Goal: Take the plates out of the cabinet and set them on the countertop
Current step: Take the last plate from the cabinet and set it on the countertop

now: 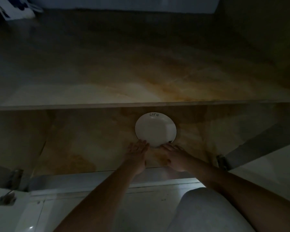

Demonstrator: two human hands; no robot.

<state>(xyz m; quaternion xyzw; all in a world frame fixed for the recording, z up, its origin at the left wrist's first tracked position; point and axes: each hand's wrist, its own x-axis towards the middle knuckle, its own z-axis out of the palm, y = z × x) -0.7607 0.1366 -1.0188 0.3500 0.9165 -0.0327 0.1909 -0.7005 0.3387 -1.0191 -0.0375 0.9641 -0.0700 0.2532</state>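
Note:
A white plate (155, 129) with a thin dark rim and dark lettering near its far edge lies flat on the lower shelf (90, 148) of a dim open cabinet. My left hand (138, 150) lies with straight fingers at the plate's near left edge, fingertips touching the rim. My right hand (173, 153) reaches in from the right, its fingers laid against the near right edge. Both forearms stretch into the cabinet from below. I cannot tell whether any fingers are under the plate.
An upper shelf (141, 104) crosses just above the plate, leaving little headroom. An open cabinet door (261, 143) stands at the right with a hinge (222, 162); another hinge (15, 178) sits at the left. White drawer fronts (90, 206) lie below.

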